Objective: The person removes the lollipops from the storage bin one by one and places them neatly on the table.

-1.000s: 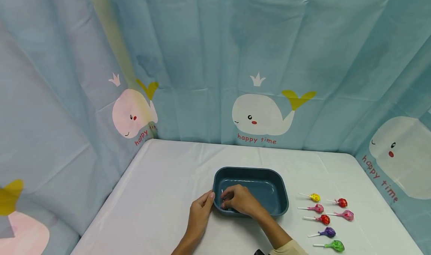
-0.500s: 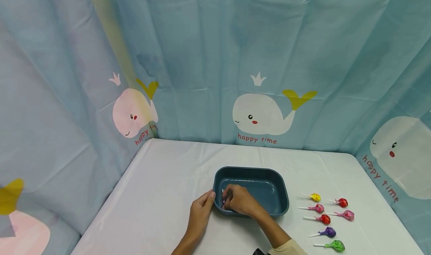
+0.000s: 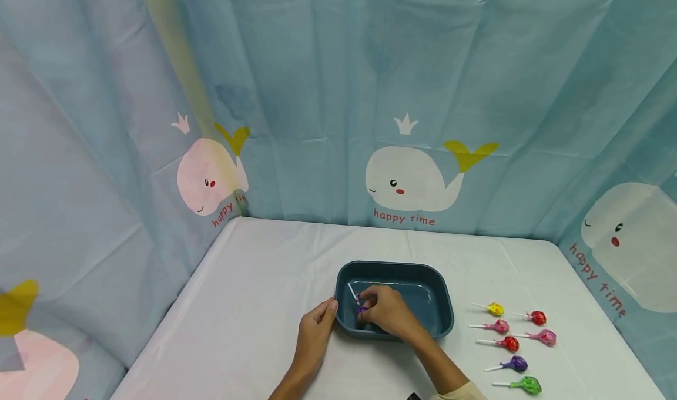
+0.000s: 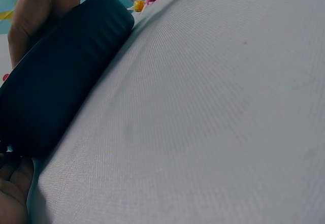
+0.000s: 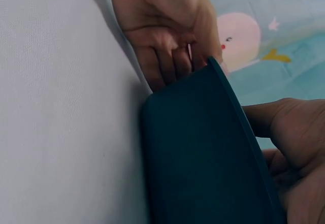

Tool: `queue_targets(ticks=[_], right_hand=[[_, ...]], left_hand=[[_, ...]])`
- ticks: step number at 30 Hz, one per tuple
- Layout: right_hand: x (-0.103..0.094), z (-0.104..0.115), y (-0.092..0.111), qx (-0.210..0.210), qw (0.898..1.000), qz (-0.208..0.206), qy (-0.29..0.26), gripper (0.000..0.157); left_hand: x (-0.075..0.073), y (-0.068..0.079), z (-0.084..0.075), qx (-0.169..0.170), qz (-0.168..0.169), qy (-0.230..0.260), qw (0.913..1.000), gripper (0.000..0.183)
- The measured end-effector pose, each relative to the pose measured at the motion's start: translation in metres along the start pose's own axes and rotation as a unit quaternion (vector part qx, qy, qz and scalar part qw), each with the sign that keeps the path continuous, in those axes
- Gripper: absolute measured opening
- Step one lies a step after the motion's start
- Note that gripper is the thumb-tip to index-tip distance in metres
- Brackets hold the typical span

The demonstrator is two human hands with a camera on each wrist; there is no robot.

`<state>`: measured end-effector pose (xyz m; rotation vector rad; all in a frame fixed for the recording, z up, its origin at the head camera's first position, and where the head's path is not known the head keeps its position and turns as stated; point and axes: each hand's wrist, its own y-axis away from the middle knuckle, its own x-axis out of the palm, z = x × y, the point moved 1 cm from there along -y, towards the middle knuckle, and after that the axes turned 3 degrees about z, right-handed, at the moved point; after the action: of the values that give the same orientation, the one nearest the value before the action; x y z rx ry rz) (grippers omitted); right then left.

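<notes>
A deep dark-teal rectangular tray (image 3: 423,297) sits on the white table. Inside its left half, my right hand (image 3: 390,311) pinches a lollipop (image 3: 362,309) by its purple wrapper. The white stick tilts up toward the back left, while the palm hides part of the candy. At the tray's left end my left hand (image 3: 314,332) touches the outer wall, thumb at the rim. The right wrist view shows the fingers of this left hand (image 5: 162,36) lying fairly straight against the tray wall (image 5: 198,148). In the left wrist view the right hand (image 4: 38,8) reaches over the far rim.
Several wrapped lollipops lie right of the tray: a yellow one (image 3: 495,309), red ones, pink ones, a purple one (image 3: 515,364) and a green one (image 3: 530,385). A blue curtain (image 3: 317,177) with whale prints hangs behind and beside the table (image 3: 254,306).
Inside the tray, my right hand has shifted slightly right, away from the left wall, with the lollipop. More of the purple wrapper and the stick shows. The left hand has stayed put.
</notes>
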<state>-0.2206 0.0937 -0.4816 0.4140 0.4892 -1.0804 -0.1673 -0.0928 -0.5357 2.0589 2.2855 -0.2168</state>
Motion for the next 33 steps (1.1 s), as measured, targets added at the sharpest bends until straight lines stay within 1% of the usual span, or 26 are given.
queue_targets(ticks=[4, 7, 10, 14, 18, 25, 29, 33], right_hand=[[-0.005, -0.002, 0.004, -0.005, 1.0, -0.007, 0.021, 0.024], [-0.008, -0.003, 0.009, -0.007, 0.999, -0.023, 0.033, 0.02], [-0.011, -0.004, 0.014, -0.002, 0.998, -0.047, 0.029, 0.021], [-0.015, -0.005, 0.019, 0.008, 0.997, -0.083, 0.001, 0.024], [-0.02, -0.007, 0.025, 0.018, 0.994, -0.109, -0.021, 0.022], [-0.029, -0.011, 0.036, 0.031, 0.989, -0.132, -0.057, 0.024], [-0.034, -0.014, 0.043, 0.039, 0.988, -0.138, -0.066, 0.023], [-0.038, -0.014, 0.05, 0.056, 0.985, -0.148, -0.067, 0.026]], left_hand=[[0.0, 0.0, 0.0, -0.01, -0.004, -0.004, 0.9999, 0.052], [0.0, 0.0, -0.001, -0.013, -0.007, -0.006, 0.9999, 0.051], [0.0, 0.0, -0.001, -0.007, -0.007, -0.005, 0.9999, 0.051], [0.0, 0.001, -0.001, -0.005, -0.01, 0.0, 0.9999, 0.05], [0.0, 0.0, -0.001, -0.001, -0.016, -0.001, 0.9999, 0.048], [0.0, -0.001, 0.0, 0.005, -0.015, 0.0, 0.9999, 0.047], [0.0, 0.0, -0.001, 0.0, -0.016, -0.005, 0.9999, 0.047], [0.0, 0.0, -0.002, -0.003, -0.017, -0.009, 0.9998, 0.048]])
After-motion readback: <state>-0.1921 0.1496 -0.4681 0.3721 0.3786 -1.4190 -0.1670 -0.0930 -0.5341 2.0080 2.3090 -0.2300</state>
